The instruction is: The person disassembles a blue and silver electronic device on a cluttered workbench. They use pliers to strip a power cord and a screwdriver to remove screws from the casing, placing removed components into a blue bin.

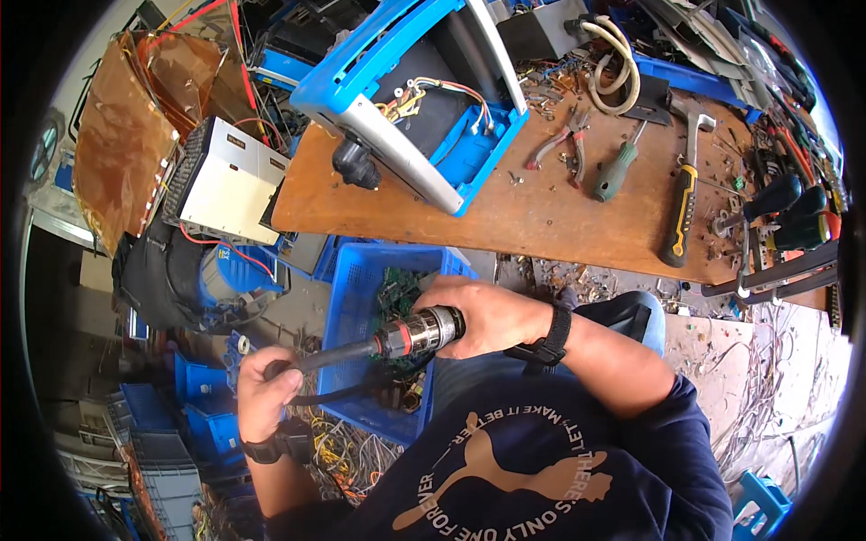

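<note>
While your right hand (494,311) grasps a red-banded, shiny cylindrical connector (420,333) off the near edge of the brown wooden table (559,225), your left hand (261,393) clasps its black cable (338,356).

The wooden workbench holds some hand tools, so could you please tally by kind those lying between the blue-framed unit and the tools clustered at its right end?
Red-handled pliers: 1
Green-handled screwdriver: 1
Yellow-and-black-handled hammer: 1
Total: 3
</note>
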Motion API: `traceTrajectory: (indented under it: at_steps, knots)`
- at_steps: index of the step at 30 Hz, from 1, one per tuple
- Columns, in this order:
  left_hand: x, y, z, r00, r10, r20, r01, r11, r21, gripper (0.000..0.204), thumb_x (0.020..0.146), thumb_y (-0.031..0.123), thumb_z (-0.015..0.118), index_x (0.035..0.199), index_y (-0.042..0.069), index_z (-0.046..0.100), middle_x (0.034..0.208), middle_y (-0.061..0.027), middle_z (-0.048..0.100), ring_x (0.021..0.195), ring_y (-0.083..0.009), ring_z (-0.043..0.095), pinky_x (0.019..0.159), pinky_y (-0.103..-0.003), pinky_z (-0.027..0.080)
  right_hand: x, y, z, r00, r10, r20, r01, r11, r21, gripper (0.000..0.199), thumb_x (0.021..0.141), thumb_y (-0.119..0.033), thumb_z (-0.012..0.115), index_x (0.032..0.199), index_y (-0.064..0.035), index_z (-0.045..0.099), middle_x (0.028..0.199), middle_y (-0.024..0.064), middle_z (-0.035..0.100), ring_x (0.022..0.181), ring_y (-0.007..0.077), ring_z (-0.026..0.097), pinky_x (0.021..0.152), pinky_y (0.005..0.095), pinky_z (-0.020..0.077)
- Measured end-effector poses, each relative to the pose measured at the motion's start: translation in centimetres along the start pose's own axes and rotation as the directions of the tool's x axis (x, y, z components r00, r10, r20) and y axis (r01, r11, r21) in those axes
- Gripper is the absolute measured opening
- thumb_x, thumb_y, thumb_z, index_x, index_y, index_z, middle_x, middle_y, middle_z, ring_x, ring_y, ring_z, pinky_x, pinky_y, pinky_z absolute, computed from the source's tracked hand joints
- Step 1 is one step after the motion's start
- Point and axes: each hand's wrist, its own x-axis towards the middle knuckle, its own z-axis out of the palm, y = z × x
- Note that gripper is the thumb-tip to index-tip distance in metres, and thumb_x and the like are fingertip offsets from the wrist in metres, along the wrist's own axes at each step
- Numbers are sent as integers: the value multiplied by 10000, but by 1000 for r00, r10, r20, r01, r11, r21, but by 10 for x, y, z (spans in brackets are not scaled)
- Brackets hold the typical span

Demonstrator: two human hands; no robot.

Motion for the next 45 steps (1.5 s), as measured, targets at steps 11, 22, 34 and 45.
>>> traceTrajectory:
  at_steps: [11,22,34,45]
  knots:
    - [7,-31,-8,972,-158,177,134,981,138,196,743,82,749,869,-12,631,683,-12,587,580,-67,526,515,-217,397,-5,-15,-6,997,0,-81,-6,997,-77,375,637,-51,695,1000,-42,600,980,162,608,937,375,601,793,431,492]
    - [14,-21,0,949,-158,271,22,895,446,394,639,90,830,952,-20,617,849,-71,642,779,-159,621,703,-293,486,-7,-16,10,977,-103,-188,77,987,-140,435,607,-38,728,1018,-41,584,975,117,612,908,336,611,795,396,505]
    - [36,17,86,916,61,395,-386,398,833,463,654,332,820,950,38,622,861,-127,648,783,-336,641,664,-423,513,-12,-12,21,978,-90,-190,61,986,-153,462,589,-31,734,1030,-30,595,980,129,619,920,347,617,811,392,510]
    - [38,0,117,910,126,395,-413,212,885,369,661,323,801,770,52,577,721,-115,614,680,-318,634,593,-427,495,-17,-11,22,990,-15,-142,-12,981,-191,455,581,-44,716,1022,-33,604,963,135,615,911,357,614,781,408,507]
